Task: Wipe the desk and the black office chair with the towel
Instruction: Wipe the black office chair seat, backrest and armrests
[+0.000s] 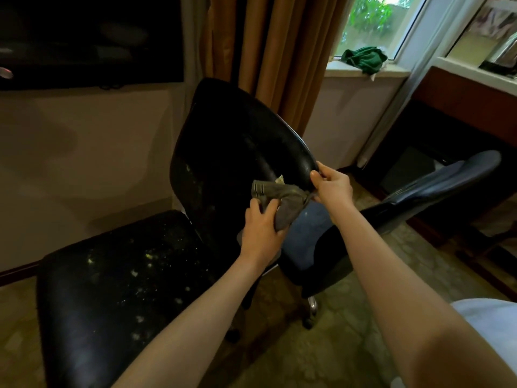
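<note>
The black office chair (229, 141) fills the middle of the view, its worn seat (117, 278) speckled with pale flakes at lower left and its backrest upright behind. A grey towel (282, 196) is bunched against the backrest's lower right edge. My left hand (261, 231) grips the towel from below. My right hand (333, 186) pinches the backrest's right rim, with one twisted end of the towel at its fingers. The dark wooden desk (461, 107) stands at the far right.
A second chair with a blue seat (310, 231) and a dark armrest (444, 180) stands close on the right. Brown curtains (274, 51) hang behind. A green cloth (363, 58) lies on the window sill. A dark screen (89, 37) hangs on the left wall.
</note>
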Available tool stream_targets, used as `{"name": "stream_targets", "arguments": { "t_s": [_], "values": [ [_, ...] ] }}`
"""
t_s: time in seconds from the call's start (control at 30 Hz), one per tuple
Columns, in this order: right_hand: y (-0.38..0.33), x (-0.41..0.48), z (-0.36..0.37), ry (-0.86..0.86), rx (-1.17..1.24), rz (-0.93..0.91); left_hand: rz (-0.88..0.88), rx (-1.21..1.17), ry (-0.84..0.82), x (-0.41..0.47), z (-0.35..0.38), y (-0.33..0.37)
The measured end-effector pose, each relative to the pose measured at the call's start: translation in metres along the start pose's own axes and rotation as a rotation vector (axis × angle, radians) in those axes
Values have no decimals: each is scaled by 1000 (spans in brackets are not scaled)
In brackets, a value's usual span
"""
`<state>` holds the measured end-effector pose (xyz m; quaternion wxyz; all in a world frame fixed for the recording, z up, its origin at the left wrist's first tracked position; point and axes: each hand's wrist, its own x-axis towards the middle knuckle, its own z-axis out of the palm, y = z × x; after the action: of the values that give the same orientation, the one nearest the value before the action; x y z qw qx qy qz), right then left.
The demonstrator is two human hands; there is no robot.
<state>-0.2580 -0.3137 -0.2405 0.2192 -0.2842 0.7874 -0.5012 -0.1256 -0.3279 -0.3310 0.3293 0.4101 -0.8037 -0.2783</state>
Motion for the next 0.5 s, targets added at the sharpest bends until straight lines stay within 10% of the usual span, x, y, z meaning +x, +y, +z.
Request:
{"name": "stream_targets", "arguments": {
  "t_s": [0.2,0.5],
  "values": [
    [-7,-12,15,106,49,-21,-169,277,-443,-71,3,-68],
    [9,-29,28,98,89,42,51,121,72,-4,-28,-8]
  ]
}}
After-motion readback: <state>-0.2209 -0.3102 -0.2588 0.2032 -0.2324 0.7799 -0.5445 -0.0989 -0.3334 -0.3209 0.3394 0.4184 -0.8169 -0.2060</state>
